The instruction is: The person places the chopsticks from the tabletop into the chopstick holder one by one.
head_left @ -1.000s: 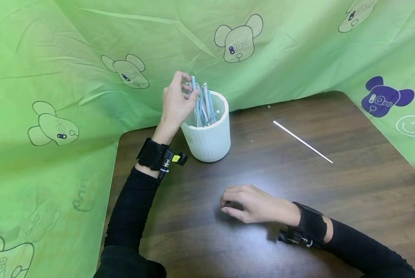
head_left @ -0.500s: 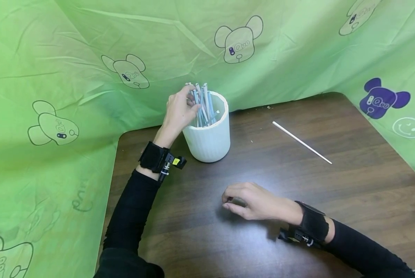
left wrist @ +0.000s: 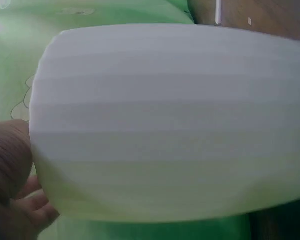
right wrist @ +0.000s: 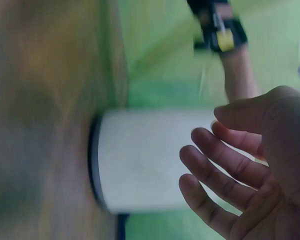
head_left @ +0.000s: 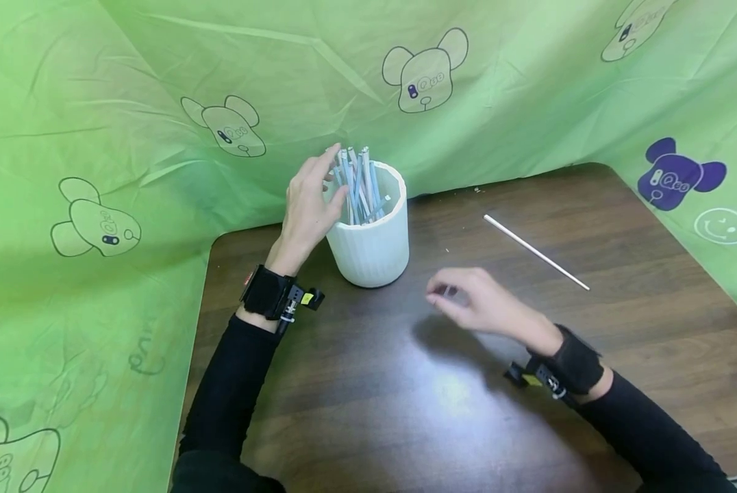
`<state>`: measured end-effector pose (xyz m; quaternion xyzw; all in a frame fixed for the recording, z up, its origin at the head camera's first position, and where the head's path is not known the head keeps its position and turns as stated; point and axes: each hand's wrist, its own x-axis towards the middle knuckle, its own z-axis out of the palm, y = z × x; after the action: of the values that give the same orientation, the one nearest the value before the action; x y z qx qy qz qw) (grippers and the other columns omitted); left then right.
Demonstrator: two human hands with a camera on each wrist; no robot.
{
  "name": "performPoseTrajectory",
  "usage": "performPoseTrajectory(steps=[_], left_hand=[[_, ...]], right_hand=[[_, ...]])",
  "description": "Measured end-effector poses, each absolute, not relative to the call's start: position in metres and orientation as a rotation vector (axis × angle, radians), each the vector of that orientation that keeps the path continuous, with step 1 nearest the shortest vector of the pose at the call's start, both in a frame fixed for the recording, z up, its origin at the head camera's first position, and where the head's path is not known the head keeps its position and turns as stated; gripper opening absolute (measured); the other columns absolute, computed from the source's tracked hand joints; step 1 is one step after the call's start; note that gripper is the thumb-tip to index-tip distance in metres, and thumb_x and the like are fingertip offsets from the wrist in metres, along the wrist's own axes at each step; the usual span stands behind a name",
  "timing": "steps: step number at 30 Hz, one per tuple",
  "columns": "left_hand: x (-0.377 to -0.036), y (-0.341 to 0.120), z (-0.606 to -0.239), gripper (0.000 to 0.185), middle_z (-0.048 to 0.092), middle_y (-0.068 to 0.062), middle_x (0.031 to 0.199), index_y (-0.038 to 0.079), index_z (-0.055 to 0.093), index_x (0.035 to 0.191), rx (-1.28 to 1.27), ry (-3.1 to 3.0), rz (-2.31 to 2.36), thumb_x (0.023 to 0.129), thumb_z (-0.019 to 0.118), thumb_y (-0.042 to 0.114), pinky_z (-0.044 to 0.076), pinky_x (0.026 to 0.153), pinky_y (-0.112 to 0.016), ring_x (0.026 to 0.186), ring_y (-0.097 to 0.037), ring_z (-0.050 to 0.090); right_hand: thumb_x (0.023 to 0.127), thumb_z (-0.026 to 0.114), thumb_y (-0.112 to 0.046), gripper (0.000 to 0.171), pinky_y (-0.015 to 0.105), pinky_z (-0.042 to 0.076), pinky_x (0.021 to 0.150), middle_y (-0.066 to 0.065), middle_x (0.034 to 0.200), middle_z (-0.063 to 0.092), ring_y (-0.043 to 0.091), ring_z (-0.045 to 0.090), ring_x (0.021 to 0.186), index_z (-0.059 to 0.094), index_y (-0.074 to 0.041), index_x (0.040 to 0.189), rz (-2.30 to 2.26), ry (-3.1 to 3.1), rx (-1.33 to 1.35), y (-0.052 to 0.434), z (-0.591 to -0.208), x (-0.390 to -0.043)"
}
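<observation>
A white ribbed cup (head_left: 373, 246) stands near the table's back left corner and holds several pale blue and white straws (head_left: 359, 181). My left hand (head_left: 327, 183) rests against the cup's left rim, its fingers relaxed beside the straw tops and gripping none of them. In the left wrist view the cup's wall (left wrist: 170, 120) fills the frame, with part of my palm (left wrist: 10, 165) at the lower left. My right hand (head_left: 444, 293) hovers above the table just right of the cup, loosely curled and empty. In the right wrist view its fingers (right wrist: 225, 165) are spread in front of the cup (right wrist: 145, 160).
One long white straw (head_left: 535, 251) lies slanted on the dark wooden table (head_left: 405, 411), to the right of the cup. A green cloth with bear drawings (head_left: 159, 103) hangs round the table's back, left and right sides.
My right hand has lifted off the table and moved up and right toward the cup. My left hand's fingers have loosened from the straws and straightened beside them.
</observation>
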<state>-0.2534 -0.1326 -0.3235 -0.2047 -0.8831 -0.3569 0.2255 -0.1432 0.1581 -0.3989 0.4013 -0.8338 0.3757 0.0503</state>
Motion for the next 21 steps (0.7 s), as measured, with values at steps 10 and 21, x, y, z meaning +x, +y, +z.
performPoseTrajectory(steps=[10, 21], left_hand=[[-0.215, -0.137, -0.324, 0.029, 0.068, -0.018, 0.103, -0.003, 0.065, 0.114, -0.682, -2.12, -0.94, 0.089, 0.069, 0.012, 0.053, 0.083, -0.04, 0.092, -0.03, 0.063], [-0.147, -0.125, -0.343, 0.017, 0.071, -0.012, 0.094, -0.001, 0.069, 0.099, -0.923, -2.092, -0.864, 0.086, 0.072, 0.011, 0.054, 0.08, -0.033, 0.087, -0.024, 0.065]], right_hand=[[0.09, 0.068, -0.006, 0.015, 0.034, 0.056, 0.073, 0.007, 0.091, 0.07, 0.018, 0.065, 0.081, 0.065, -0.003, 0.105, 0.953, -2.747, 0.747, 0.209, -0.396, -0.23], [0.093, 0.064, -0.016, 0.023, 0.055, 0.05, 0.08, 0.024, 0.101, 0.068, 0.038, 0.064, 0.089, 0.062, 0.002, 0.107, 0.631, -3.018, 0.38, 0.264, -0.429, -0.302]])
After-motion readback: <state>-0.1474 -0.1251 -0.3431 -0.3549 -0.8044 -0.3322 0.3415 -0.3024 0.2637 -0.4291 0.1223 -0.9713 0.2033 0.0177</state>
